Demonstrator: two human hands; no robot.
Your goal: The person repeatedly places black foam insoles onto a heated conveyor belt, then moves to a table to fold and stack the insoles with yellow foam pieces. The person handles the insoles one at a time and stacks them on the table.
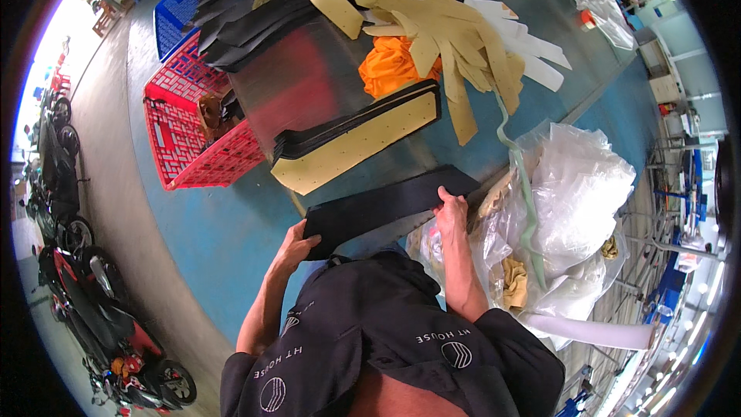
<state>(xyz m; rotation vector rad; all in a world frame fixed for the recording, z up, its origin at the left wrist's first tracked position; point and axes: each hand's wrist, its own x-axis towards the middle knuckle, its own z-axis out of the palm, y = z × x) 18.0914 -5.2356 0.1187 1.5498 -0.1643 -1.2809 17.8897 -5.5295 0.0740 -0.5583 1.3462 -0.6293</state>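
A long black strip of sheet material (pixel 378 205) stretches between my hands, close to my body. My left hand (pixel 296 245) grips its left end, thumb on top. At the other end my right hand (pixel 450 207) pinches the strip, its thumb near the upper edge. Just beyond lies a stack of black strips with a tan pattern piece (pixel 359 139) along its near side, dotted with small holes. I cannot make out the fingers under the strip.
Black strips (pixel 266 19) and tan pattern pieces (pixel 451 35) pile up on the table (pixel 289 81), around an orange bundle (pixel 390 66). A red crate (pixel 174 135) and a blue crate (pixel 174 19) stand left. Clear plastic bags (pixel 575 185) fill the right. Motorbikes (pixel 100 309) line the far left.
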